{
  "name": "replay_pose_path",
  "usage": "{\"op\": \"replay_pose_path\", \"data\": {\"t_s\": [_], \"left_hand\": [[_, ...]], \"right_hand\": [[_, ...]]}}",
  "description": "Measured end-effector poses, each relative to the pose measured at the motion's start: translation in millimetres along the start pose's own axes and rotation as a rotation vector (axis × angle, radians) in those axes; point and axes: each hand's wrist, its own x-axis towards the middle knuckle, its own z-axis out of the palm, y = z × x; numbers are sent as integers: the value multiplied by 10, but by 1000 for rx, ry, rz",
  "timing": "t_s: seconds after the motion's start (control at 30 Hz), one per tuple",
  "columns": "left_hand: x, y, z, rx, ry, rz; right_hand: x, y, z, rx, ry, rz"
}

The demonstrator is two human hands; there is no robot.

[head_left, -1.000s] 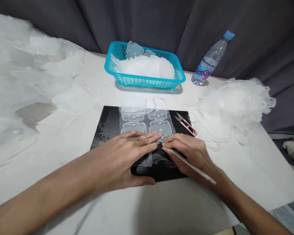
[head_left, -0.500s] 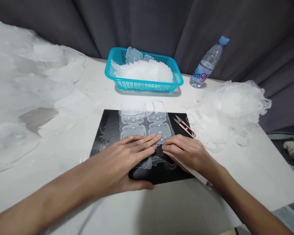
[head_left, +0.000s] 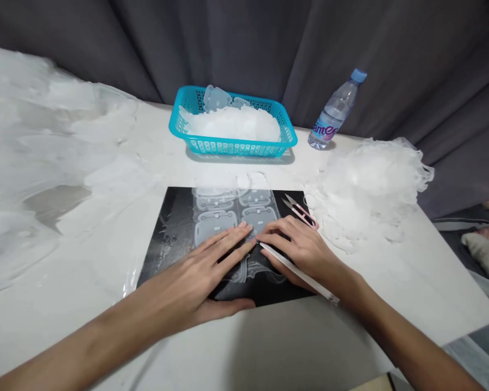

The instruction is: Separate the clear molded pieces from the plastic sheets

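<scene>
A clear plastic sheet of moulded parts (head_left: 228, 214) lies on a black mat (head_left: 175, 233) in the middle of the white table. My left hand (head_left: 204, 271) lies flat on the sheet, fingers stretched out and pressing it down. My right hand (head_left: 301, 252) is closed round a thin white pen-like knife (head_left: 297, 274), whose tip meets the sheet just beside my left fingertips.
Small pink snips (head_left: 299, 210) lie on the mat's right edge. A turquoise basket (head_left: 232, 145) of cut clear pieces stands behind. A water bottle (head_left: 334, 111) and a heap of plastic trimmings (head_left: 367, 184) are at the right. Clear sheets (head_left: 36, 163) pile up at the left.
The view has shifted slightly; both hands stay on the sheet. The white tool under my right hand shows more clearly now than half a second ago.
</scene>
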Motion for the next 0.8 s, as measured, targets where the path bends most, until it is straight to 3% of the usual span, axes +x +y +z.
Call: {"op": "replay_pose_path", "data": {"t_s": [0.3, 0.53, 0.8], "left_hand": [[33, 6, 2, 77, 30, 63], [53, 51, 30, 5, 98, 75], [43, 41, -30, -53, 49, 45]], "right_hand": [[74, 21, -55, 47, -54, 2], [216, 81, -43, 417, 82, 291], [85, 103, -60, 467, -29, 211]]}}
